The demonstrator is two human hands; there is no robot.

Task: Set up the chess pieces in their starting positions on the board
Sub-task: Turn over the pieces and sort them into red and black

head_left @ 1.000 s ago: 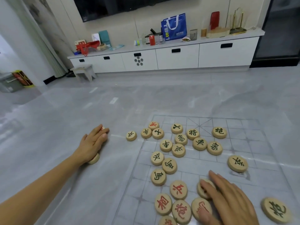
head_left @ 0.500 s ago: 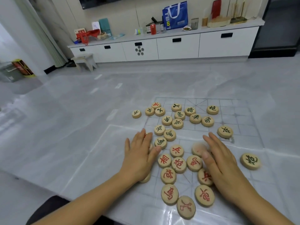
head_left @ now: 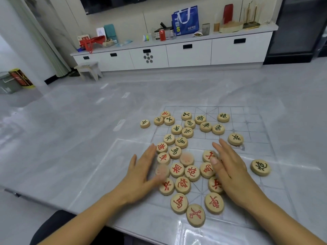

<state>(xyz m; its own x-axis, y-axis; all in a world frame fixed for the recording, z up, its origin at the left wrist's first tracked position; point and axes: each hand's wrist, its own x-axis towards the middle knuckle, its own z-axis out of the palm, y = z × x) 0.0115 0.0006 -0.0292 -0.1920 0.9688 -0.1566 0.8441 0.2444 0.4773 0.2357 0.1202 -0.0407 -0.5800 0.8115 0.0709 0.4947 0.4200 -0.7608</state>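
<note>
The left hand (head_left: 141, 175) is lying palm-down at the left edge of the red-lettered pieces (head_left: 192, 172), fingers (head_left: 148, 160) straight and close together, gripping nothing; the right hand (head_left: 230, 170) is resting flat over the cluster's right side, fingers extended, likewise holding nothing; the black-lettered pieces (head_left: 205, 126) are sitting unsorted on the far half of the board (head_left: 256, 121), which is lying on the grey worktop (head_left: 70, 138).

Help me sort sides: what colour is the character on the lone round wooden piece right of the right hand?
Black, on the pale round wooden piece, head view.
</note>
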